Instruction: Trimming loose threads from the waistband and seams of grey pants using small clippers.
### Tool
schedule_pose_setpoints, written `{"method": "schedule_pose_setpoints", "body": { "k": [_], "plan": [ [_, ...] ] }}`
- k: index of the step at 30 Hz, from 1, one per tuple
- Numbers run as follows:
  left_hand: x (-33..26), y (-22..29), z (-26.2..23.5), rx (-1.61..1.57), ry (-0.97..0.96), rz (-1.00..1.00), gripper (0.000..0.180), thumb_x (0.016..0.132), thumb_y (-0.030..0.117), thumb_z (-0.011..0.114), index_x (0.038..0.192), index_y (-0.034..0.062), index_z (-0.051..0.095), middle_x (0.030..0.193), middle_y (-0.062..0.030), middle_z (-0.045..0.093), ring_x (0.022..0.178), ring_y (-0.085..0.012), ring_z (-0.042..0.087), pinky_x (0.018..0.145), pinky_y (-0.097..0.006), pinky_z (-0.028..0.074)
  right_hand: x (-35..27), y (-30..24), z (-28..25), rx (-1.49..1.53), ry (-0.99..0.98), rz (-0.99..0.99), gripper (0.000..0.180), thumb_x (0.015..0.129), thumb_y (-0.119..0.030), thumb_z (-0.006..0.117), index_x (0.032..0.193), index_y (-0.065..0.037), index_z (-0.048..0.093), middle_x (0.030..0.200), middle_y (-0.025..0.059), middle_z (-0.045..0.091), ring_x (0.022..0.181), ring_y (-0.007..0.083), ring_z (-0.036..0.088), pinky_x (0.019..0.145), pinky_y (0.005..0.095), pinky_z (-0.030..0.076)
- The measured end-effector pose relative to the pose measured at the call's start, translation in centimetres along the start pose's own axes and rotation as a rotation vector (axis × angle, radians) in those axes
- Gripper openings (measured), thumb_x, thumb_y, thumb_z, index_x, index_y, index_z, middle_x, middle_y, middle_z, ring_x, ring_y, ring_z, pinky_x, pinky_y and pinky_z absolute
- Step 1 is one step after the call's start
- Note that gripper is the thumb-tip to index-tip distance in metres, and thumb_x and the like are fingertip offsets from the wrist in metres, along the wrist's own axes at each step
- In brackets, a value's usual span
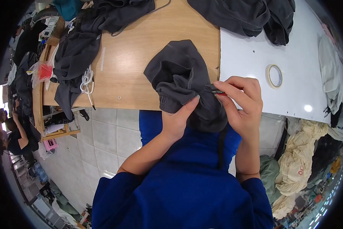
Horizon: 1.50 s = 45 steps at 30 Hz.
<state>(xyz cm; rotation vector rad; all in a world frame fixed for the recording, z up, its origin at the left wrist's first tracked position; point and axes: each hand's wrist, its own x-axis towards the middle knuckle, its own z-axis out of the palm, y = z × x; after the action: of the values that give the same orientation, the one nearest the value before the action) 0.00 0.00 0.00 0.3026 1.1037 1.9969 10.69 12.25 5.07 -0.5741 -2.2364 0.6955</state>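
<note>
A dark grey garment (179,65) with an elasticated, gathered edge lies bunched at the table's front edge, part of it hanging over my lap. My left hand (179,118) is closed on its near side, the thumb pressing the cloth and the fingers hidden beneath. Between thumb and fingers of my right hand (242,101) is a small pair of thread snips (216,91), dark with a bit of red. Their tip points left and meets the garment near a seam; whether the blades are apart cannot be made out.
More dark grey garments lie at the far left (78,49) and far right (244,17). A roll of tape (274,75) rests on the white tabletop (247,95). White cord (87,81) hangs over the wooden table's left part. Cream fabric (297,164) is heaped low right. Another person (17,133) is at far left.
</note>
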Motion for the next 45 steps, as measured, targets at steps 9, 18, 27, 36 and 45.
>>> {"method": "schedule_pose_setpoints", "body": {
  "k": [9,18,27,36,45],
  "plan": [
    [-0.1,-0.1,-0.1,0.039,-0.013,0.011,0.026,0.082,0.002,0.066,0.107,0.0009,0.059,0.105,-0.0044,0.061,0.095,-0.0125,0.057,0.087,-0.026,0.044,0.1,0.3,-0.8,-0.037,-0.013,-0.042,0.032,0.061,-0.003,0.072,0.091,-0.015,0.071,0.082,-0.0005,0.061,0.075,0.0182,0.049,0.068,0.0282,0.039],
    [0.0,-0.5,0.0,0.109,-0.023,0.073,0.023,0.082,0.004,0.067,0.104,-0.0003,0.06,0.102,-0.0045,0.062,0.093,-0.0124,0.057,0.084,-0.025,0.045,-0.1,0.3,-1.1,-0.091,-0.046,-0.064,0.03,0.062,-0.006,0.072,0.09,-0.017,0.071,0.081,-0.0019,0.061,0.078,0.0186,0.049,0.071,0.0291,0.037],
    [-0.1,-0.2,0.2,0.178,-0.043,0.071,0.022,0.082,0.006,0.067,0.102,-0.0008,0.061,0.101,-0.0051,0.063,0.091,-0.0123,0.058,0.083,-0.025,0.046,0.0,0.5,-1.2,-0.124,-0.071,-0.111,0.031,0.062,-0.006,0.072,0.09,-0.018,0.072,0.083,-0.0026,0.061,0.078,0.0182,0.048,0.072,0.0291,0.037],
    [0.3,-0.3,-0.1,0.182,-0.051,0.074,0.021,0.083,0.007,0.067,0.102,0.0,0.061,0.101,-0.0045,0.063,0.091,-0.0116,0.058,0.082,-0.025,0.046,0.0,0.6,-1.0,-0.097,-0.053,-0.051,0.027,0.062,-0.005,0.072,0.087,-0.016,0.072,0.08,-0.0017,0.061,0.075,0.018,0.048,0.069,0.028,0.038],
    [0.8,-0.1,-0.2,0.176,-0.005,0.078,0.019,0.082,0.005,0.067,0.1,-0.0003,0.061,0.099,-0.0043,0.063,0.089,-0.0119,0.058,0.081,-0.025,0.046,-0.1,0.7,-0.7,-0.041,-0.004,0.034,0.028,0.062,-0.005,0.073,0.089,-0.014,0.071,0.08,-0.0007,0.06,0.074,0.0178,0.048,0.067,0.0277,0.039]
  ]
}}
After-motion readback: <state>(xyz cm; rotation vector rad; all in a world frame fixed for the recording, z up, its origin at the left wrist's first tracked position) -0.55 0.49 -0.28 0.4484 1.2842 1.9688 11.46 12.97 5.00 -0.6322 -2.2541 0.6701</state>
